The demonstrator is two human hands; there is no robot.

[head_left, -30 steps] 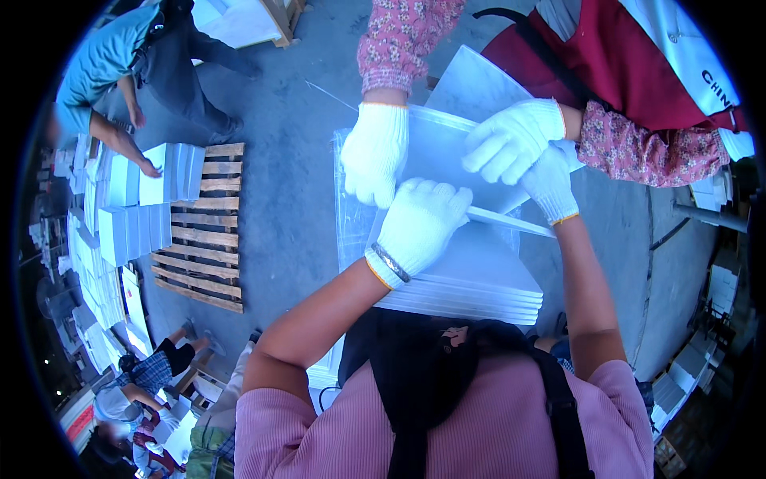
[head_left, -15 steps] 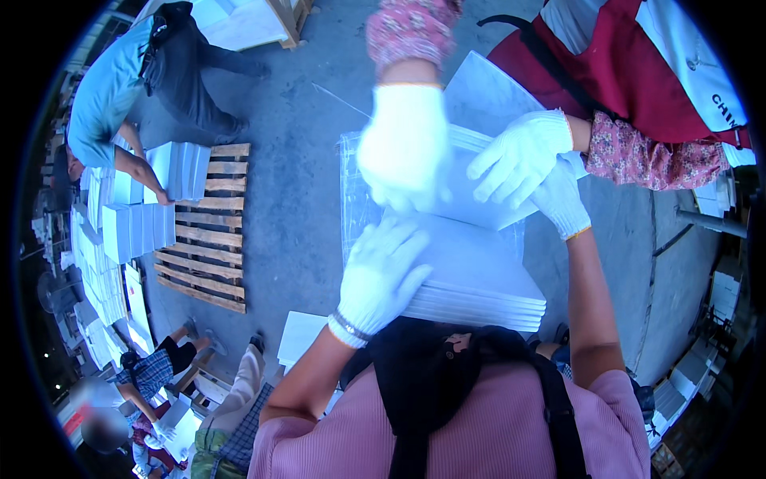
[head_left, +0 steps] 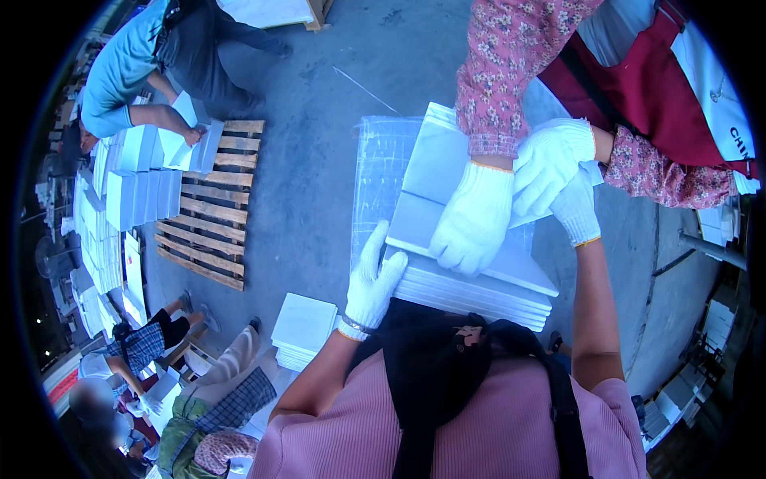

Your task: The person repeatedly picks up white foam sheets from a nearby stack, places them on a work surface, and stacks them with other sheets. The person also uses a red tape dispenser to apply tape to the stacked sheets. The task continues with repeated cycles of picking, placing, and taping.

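Note:
A stack of flat white slabs (head_left: 471,297), perhaps tiles, lies close in front of my body. My left hand (head_left: 373,279), in a white knit glove, rests against its left corner with fingers stretched and thumb apart. On the far right side, my gloved right hand (head_left: 578,209) reaches up beside the slabs; a co-worker's gloved hand (head_left: 554,162) covers its fingers. The co-worker's other gloved hand (head_left: 477,219), fingers curled, presses on the top slab (head_left: 416,219). A second pile of slabs (head_left: 431,152) extends beyond it.
Clear plastic wrap (head_left: 383,164) shows under the pile's left side. A small slab stack (head_left: 303,327) sits at lower left. Farther left are a wooden pallet (head_left: 211,231) and a bending person (head_left: 132,72) handling white blocks (head_left: 144,199). The co-worker in a red apron (head_left: 630,80) stands opposite.
The co-worker's curled hand has swept right and nearer over the slabs. My left hand has slid from the stack's top to its left corner. My right hand has shifted only slightly.

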